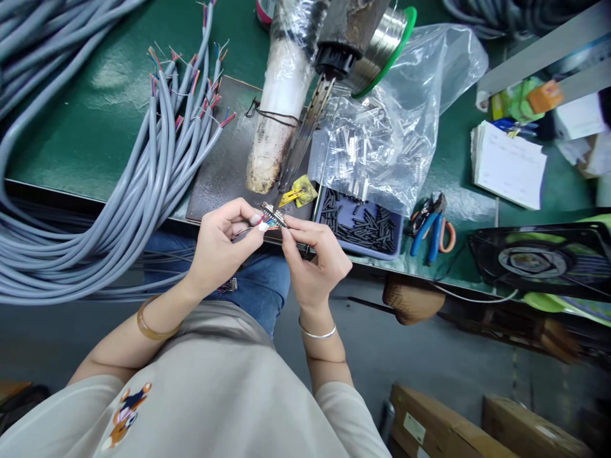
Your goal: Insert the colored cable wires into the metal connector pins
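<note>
My left hand (226,238) pinches thin coloured wires (271,224) between thumb and fingers, close against a small metal multi-pin connector (273,214). The connector's right end is gripped between the thumb and fingertips of my right hand (317,251). Both hands meet at the bench's front edge, above my lap. Just beyond the connector, a soldering iron (305,130) points down toward it, with a yellow piece (304,191) beside its tip. My fingertips partly cover the wires, so I cannot tell which are joined to the pins. Another connector (230,285) hangs lower, near my leg.
Grey cables (157,146) with stripped ends spread across the left. A white wrapped tube (277,121) stands beside the iron, near a solder spool (382,48). Rightward are a bag (405,108) of metal parts, a blue tray (353,219) of black sleeves, pliers (433,232) and a fan (539,259).
</note>
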Motion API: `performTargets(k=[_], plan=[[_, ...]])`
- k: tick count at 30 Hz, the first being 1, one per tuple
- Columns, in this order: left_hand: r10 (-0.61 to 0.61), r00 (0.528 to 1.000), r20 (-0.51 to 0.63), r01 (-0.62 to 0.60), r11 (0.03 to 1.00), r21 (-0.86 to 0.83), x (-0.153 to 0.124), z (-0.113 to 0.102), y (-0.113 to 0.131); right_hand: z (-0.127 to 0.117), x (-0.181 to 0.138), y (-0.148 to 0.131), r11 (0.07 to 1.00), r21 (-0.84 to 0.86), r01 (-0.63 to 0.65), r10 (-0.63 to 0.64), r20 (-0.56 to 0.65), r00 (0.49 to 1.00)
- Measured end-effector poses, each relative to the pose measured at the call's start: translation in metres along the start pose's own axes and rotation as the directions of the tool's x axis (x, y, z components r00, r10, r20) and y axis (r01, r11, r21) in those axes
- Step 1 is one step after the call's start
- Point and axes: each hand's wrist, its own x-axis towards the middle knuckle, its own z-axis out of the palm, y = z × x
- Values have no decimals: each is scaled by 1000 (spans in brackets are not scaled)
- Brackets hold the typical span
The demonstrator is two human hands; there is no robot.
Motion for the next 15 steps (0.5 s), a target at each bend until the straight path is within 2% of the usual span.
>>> performTargets(k=[5,15], plan=[[70,997,-25,-69,995,66,0,1,-3,4,-1,0,996,-57,72,-73,-8,997],[69,997,-32,-67,995,73,3,1,-4,5,2,4,992,-70,103,-102,18,995]])
